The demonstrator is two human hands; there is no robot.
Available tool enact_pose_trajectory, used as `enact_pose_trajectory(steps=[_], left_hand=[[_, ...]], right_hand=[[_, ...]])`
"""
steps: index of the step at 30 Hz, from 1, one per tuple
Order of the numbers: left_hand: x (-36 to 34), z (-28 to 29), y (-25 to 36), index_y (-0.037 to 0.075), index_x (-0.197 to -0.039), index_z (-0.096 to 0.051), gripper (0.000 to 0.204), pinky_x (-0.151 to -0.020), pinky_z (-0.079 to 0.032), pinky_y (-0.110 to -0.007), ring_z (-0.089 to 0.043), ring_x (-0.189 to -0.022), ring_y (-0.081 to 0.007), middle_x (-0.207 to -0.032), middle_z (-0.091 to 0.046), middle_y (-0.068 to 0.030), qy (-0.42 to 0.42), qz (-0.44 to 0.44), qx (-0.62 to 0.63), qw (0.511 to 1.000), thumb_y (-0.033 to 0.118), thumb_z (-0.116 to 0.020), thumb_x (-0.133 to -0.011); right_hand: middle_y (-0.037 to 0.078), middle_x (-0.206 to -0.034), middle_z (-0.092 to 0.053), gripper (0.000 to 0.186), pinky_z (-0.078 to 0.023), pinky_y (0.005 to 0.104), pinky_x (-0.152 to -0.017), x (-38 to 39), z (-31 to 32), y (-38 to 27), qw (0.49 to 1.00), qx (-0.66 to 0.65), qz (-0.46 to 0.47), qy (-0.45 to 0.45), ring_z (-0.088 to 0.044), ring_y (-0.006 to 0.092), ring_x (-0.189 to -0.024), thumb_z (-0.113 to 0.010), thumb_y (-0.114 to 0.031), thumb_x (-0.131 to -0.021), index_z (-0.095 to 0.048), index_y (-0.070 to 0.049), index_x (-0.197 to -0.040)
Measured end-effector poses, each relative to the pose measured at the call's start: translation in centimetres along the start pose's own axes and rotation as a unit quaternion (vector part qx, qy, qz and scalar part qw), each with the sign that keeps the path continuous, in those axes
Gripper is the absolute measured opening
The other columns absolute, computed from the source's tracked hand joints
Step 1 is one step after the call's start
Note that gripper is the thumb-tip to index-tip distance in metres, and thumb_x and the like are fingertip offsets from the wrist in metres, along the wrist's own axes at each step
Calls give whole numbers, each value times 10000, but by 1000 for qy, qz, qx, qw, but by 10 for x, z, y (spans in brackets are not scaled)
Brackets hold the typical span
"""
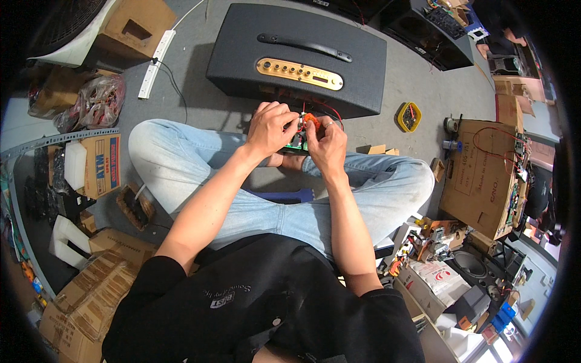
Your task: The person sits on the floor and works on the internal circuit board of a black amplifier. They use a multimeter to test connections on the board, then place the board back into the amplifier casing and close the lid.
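Green circuit board (pixel 296 145) sits low btwn L hand (pixel 270 128) and R hand (pixel 327 144), just outside the black speaker box (pixel 296 51). Wiring looks partway: red wire (pixel 331 109) runs nearby, board not yet boxed. R fingers pinch an orange part (pixel 312 118); L fingertips bunched, grip hidden, can't tell.

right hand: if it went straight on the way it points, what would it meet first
Beyond the orange piece at its fingertips, the right hand would probably meet the black cabinet, unless thin red wires come first; depth is unclear.
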State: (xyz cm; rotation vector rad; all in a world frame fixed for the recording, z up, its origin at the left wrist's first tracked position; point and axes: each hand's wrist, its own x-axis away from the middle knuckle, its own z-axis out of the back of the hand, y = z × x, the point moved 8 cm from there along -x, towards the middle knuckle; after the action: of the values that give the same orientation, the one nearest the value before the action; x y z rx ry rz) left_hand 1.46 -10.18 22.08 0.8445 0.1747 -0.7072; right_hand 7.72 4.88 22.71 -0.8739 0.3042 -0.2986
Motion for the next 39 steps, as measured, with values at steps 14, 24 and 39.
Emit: enact_pose_trajectory(steps=[14,24,39], left_hand=[[0,1,-7,34,-910,-746,126,-795,-463,-420,-642,-817,-275,-825,-669,-75,9,39,28,999,154,-723,-883],[-1,1,-9,36,-913,-746,126,-807,-468,-427,-648,-827,-277,-831,-673,-72,7,54,46,997,155,-716,-886],[-1,2,-7,13,-909,-743,152,-798,-458,-419,-649,-827,-283,-830,-674,-93,-1,46,49,998,163,-717,-905]], right_hand=[[173,-761,-685,147,-525,377,-617,-4,10,2,1000,12,-24,-11,-677,279,-642,-713,-131,-920,-700,15,-937],[156,-756,-675,152,-507,363,-603,-3,2,-8,1000,-17,7,-24,-657,258,-628,-726,-126,-927,-688,21,-938],[191,-755,-676,167,-520,407,-625,-6,10,-2,1000,-6,-23,-12,-676,317,-658,-716,-142,-917,-684,22,-899]])
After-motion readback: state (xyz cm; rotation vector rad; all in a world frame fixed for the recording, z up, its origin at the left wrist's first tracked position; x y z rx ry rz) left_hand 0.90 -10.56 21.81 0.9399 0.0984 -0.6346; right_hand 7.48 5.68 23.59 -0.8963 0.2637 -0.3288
